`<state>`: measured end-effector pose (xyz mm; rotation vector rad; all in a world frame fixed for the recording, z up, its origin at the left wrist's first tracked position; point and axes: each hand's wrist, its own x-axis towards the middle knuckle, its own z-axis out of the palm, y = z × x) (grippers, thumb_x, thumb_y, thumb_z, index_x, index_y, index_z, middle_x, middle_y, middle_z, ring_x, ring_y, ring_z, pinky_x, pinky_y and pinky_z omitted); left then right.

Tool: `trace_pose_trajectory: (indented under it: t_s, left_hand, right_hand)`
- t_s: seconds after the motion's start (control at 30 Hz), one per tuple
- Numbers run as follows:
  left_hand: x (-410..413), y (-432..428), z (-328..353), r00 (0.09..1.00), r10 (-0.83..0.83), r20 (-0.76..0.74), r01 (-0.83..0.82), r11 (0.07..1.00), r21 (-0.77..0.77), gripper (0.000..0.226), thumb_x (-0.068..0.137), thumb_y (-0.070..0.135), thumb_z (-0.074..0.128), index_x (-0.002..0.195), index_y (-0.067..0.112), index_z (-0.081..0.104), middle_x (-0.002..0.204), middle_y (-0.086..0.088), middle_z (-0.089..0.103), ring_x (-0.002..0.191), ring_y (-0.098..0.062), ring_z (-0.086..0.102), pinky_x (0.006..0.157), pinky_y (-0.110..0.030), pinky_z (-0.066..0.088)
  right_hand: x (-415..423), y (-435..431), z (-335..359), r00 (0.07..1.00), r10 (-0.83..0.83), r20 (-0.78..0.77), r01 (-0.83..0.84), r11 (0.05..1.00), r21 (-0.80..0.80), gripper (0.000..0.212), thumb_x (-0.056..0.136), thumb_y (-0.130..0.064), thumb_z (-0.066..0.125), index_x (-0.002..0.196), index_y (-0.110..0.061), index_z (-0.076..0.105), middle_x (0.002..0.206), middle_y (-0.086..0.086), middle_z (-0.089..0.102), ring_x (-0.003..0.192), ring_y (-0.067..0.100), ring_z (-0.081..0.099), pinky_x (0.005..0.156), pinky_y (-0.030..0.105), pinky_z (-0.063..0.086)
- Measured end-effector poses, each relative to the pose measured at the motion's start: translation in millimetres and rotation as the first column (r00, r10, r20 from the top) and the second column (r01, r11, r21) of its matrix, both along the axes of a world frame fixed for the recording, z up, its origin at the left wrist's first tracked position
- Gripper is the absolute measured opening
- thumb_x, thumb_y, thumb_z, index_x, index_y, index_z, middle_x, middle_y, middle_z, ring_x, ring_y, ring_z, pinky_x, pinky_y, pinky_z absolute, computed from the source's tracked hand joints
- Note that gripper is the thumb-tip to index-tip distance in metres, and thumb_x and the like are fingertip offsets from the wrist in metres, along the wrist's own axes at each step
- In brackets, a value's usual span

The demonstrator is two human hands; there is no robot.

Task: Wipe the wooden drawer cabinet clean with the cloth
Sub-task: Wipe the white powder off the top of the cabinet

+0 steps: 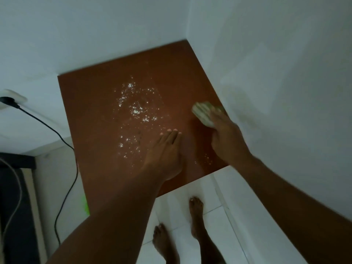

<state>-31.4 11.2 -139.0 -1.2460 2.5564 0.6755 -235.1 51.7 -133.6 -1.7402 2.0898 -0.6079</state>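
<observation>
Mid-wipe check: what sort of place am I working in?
Likely a home room's corner: wooden cabinet top against white walls, tiled floor, wall socket with a black cable plugged in.

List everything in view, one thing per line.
cabinet top: one, reddish-brown, set into the wall corner
specks: many, white, scattered across the middle of the top
cloth: one, pale, near the top's right edge
plug and cable: one, black, on the left wall
floor tiles: several, white, below the cabinet
left hand: one, flat on the top
right hand: one, holding the cloth
feet: two, bare, on the tiles
</observation>
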Motion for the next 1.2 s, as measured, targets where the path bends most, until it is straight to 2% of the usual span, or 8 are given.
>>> trace_pose_trajectory:
  t_s: [0.17,0.37,0.53,0.73,0.87,1.07,1.17,1.2]
  left_hand:
    - [39,35,-12,0.999,0.025,0.029,-0.027,0.998,0.063,0.068,0.1,0.039,0.019,0.161,0.012,0.007,0.169,-0.009,-0.001,0.156,-0.024,-0.002,0.126,-0.039,0.003]
    - [39,34,-20,0.998,0.035,0.043,-0.039,0.993,0.114,0.067,0.102,0.03,0.032,0.161,0.012,0.007,0.169,-0.006,-0.005,0.155,-0.022,-0.005,0.125,-0.04,0.002]
    - [38,27,-18,0.998,0.042,0.042,-0.048,0.988,0.144,0.062,0.104,0.028,0.03,0.161,0.014,0.01,0.17,-0.002,-0.003,0.156,-0.02,-0.003,0.124,-0.04,0.0]
    - [61,11,-13,0.997,0.05,-0.056,-0.048,0.998,0.03,0.062,0.101,0.032,0.035,0.159,0.014,0.022,0.168,-0.006,0.014,0.155,-0.021,0.008,0.126,-0.038,0.005]
    - [102,-11,-13,0.973,0.23,-0.012,-0.23,0.972,-0.049,0.065,0.103,0.035,0.031,0.16,0.011,0.01,0.169,-0.008,0.004,0.156,-0.022,-0.002,0.126,-0.04,0.005]
    - [124,-24,-21,0.952,0.303,0.033,-0.304,0.932,0.198,0.068,0.106,0.041,0.029,0.16,0.019,-0.004,0.166,0.004,-0.018,0.152,-0.014,-0.018,0.125,-0.039,0.002]
    - [123,-26,-24,0.939,0.344,0.015,-0.339,0.917,0.209,0.067,0.105,0.044,0.027,0.16,0.021,-0.003,0.166,0.006,-0.018,0.151,-0.012,-0.018,0.126,-0.043,0.005]
    - [124,-26,-24,0.94,0.34,0.011,-0.335,0.919,0.206,0.066,0.105,0.043,0.027,0.16,0.021,-0.003,0.166,0.006,-0.017,0.151,-0.012,-0.018,0.126,-0.042,0.004]
  right_hand:
    - [32,-54,-46,0.982,0.166,-0.089,-0.147,0.97,0.192,0.062,0.091,0.005,0.049,0.151,-0.006,0.039,0.163,0.01,0.029,0.154,0.028,0.019,0.123,0.039,0.025]
    - [33,109,-54,0.952,0.262,-0.157,-0.253,0.964,0.076,0.075,0.067,0.029,0.055,0.137,0.001,0.056,0.147,0.017,0.051,0.137,0.037,0.046,0.096,0.038,0.053]
    - [35,187,-31,0.952,0.301,0.052,-0.305,0.923,0.234,0.092,0.072,0.021,0.069,0.143,-0.031,0.04,0.138,0.001,0.058,0.125,0.023,0.061,0.098,0.048,0.055]
    - [52,30,44,0.969,0.225,0.1,-0.214,0.971,-0.111,0.056,0.08,0.013,0.048,0.133,-0.002,0.059,0.133,0.0,0.054,0.125,0.002,0.047,0.108,0.023,0.04]
    - [71,-112,43,0.992,0.079,0.102,-0.083,0.996,0.038,0.052,0.09,0.008,0.051,0.14,-0.004,0.055,0.142,0.016,0.056,0.127,0.028,0.056,0.107,0.027,0.043]
    - [98,-255,11,0.987,0.151,0.052,-0.157,0.978,0.139,0.052,0.087,0.006,0.046,0.137,-0.007,0.056,0.135,0.01,0.061,0.123,0.027,0.058,0.101,0.03,0.047]
    - [97,-291,-5,0.978,0.207,-0.003,-0.197,0.937,0.29,0.037,0.099,-0.022,0.041,0.13,-0.004,0.049,0.113,0.01,0.066,0.095,0.029,0.064,0.072,0.033,0.054]
    - [95,-298,-14,0.963,0.259,-0.071,-0.224,0.919,0.325,0.042,0.102,-0.035,0.036,0.13,-0.006,0.048,0.119,0.014,0.063,0.105,0.034,0.062,0.081,0.037,0.054]
